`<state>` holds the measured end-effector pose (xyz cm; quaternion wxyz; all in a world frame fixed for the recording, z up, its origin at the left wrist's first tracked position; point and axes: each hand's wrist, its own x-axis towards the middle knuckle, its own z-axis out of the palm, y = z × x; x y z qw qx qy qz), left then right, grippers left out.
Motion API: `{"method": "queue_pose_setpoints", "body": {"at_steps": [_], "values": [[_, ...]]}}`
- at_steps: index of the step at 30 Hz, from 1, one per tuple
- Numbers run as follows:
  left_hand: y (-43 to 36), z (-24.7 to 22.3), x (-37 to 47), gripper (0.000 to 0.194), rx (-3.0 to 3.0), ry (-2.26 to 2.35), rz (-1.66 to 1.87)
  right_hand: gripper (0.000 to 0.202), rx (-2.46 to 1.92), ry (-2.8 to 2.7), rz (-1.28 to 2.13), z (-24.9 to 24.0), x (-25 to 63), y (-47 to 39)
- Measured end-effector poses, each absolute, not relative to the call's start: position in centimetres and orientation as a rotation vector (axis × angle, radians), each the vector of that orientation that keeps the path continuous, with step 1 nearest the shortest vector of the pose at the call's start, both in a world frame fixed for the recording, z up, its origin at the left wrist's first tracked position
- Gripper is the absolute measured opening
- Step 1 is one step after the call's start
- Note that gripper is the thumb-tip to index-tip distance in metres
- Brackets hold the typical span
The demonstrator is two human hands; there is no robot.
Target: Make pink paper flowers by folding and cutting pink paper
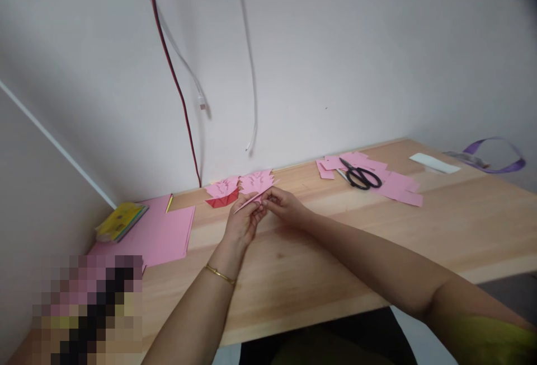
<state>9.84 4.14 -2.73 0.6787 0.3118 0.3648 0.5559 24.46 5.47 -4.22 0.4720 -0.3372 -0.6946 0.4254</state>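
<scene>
A thin piece of pink paper (pixel 257 195), seen nearly edge-on, is held between both hands above the table. My left hand (pixel 244 220) is closed on its lower left part, thumb along the paper. My right hand (pixel 283 204) pinches the paper near its right side, fingers touching the left hand's fingertips. Just behind the hands lie jagged-edged pink paper cutouts (pixel 257 180). A red folded paper piece (pixel 223 199) rests in front of the left cutout, close to my left hand. The fingers partly hide the held paper's lower side.
Black-handled scissors (pixel 363 177) lie on pink paper scraps (pixel 396 186) at the right. A white strip (pixel 434 163) and a purple ribbon loop (pixel 499 155) are farther right. Pink sheets (pixel 168 236) and a yellow packet (pixel 119 222) lie left. Cables (pixel 172 68) hang along the wall.
</scene>
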Motion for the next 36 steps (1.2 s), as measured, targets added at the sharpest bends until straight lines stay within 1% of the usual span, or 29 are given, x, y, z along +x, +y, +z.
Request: {"method": "queue_pose_setpoints", "body": {"at_steps": [7,12,19,22,27,30,32,36], "values": [[4.1,-2.8,9.9,0.032,0.749,0.799,1.242,0.019,-0.753,-1.559,1.204,-4.0,24.1,5.4],[3.9,-2.6,10.2,0.037,0.815,0.784,1.259,0.021,-0.739,-1.523,1.234,-4.1,24.3,5.4],[4.1,-2.8,9.9,0.034,0.796,0.873,1.245,0.015,-0.698,-1.580,1.250,-4.3,24.3,5.4],[4.1,-2.6,9.7,0.031,0.733,0.879,1.211,0.009,-0.784,-1.717,1.024,-4.2,24.5,5.3],[4.1,-2.1,9.6,0.020,0.602,0.911,1.143,0.010,-0.875,-1.949,0.313,-3.6,24.9,5.4],[4.1,-1.8,9.5,0.016,0.501,0.911,1.096,0.012,-0.925,-2.022,-0.002,-3.2,25.0,5.4],[4.1,-1.7,9.4,0.016,0.454,0.891,1.074,0.015,-0.941,-2.046,-0.102,-3.0,25.0,5.3],[4.0,-1.5,9.3,0.017,0.478,0.861,1.020,0.014,-0.977,-2.082,-0.118,-2.6,25.0,5.0]]}}
